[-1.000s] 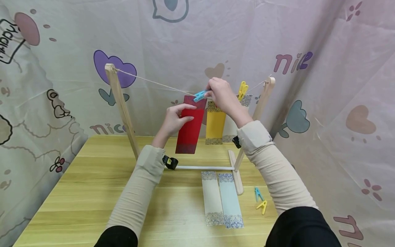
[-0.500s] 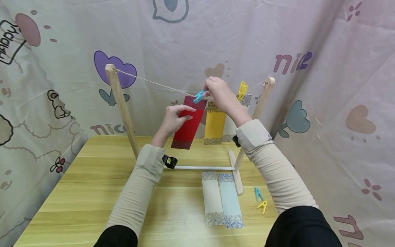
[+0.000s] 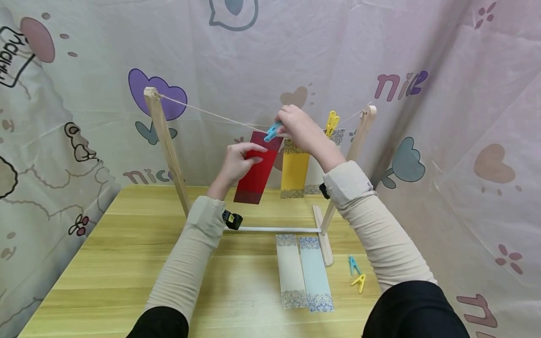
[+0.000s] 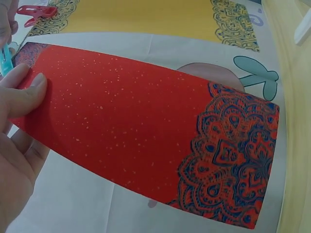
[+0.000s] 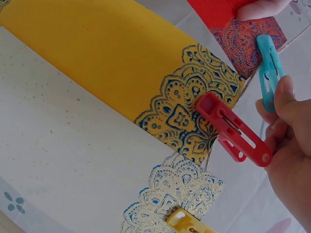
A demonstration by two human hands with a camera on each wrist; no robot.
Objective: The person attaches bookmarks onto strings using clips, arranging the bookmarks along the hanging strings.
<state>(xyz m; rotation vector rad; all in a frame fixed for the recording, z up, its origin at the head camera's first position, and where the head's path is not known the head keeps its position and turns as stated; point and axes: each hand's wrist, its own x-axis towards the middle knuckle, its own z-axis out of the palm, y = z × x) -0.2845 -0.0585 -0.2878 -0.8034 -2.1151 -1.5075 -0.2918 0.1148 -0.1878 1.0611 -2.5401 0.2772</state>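
A red paper strip (image 3: 258, 180) with a patterned border hangs slanted at the string (image 3: 211, 112). My left hand (image 3: 236, 164) pinches it near its upper end, thumb in front and fingers behind in the left wrist view. My right hand (image 3: 297, 129) pinches a blue clothespin (image 5: 269, 73) by its handle end. That clothespin's tip lies over the strip's patterned top edge, by the string. Right of it hang a yellow strip (image 3: 294, 171), held by a red clothespin (image 5: 233, 131), and a white strip (image 5: 58, 121) under a yellow clothespin (image 3: 332, 123).
Two wooden posts, left (image 3: 166, 145) and right (image 3: 361, 134), carry the string; a white rod (image 3: 279, 230) joins them low down. On the table (image 3: 127, 263) lie a cream strip (image 3: 291, 272), a light blue strip (image 3: 316, 277), a blue clothespin (image 3: 354, 265) and a yellow clothespin (image 3: 359, 283).
The red strip's lower end has swung to the left. My right hand has shifted slightly left, and the blue clothespin in it has tilted more steeply. My left hand has barely moved.
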